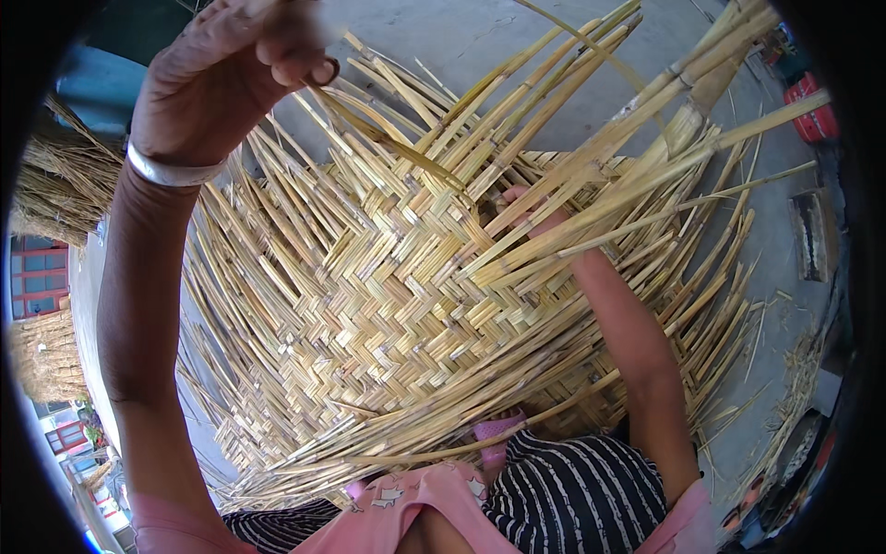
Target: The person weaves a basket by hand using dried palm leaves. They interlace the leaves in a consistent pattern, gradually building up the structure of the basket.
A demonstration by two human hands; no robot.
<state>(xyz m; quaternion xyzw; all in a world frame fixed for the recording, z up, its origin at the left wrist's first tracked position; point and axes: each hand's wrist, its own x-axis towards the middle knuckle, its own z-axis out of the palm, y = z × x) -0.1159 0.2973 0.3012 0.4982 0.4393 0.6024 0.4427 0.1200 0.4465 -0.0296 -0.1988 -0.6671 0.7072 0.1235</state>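
Note:
A mat of split reeds (397,277), woven in a zigzag pattern, lies in front of me. Long loose ends fan out from it on all sides. High at the upper left, my left hand (217,78) is closed in a pinch on a reed strip (392,143). That strip slants down into the far part of the weave. My right hand (546,214) reaches in at the weave's far right edge, among raised reeds (591,166) that cross over it. Those reeds hide most of its fingers, so its grip cannot be made out.
Bundles of dry stalks (69,171) stand at the left. On the grey concrete floor (461,28) at right lie a wooden block (812,235) and reed scraps (798,369). A red object (812,106) sits at the far right. Pink footwear (498,434) shows by the near edge.

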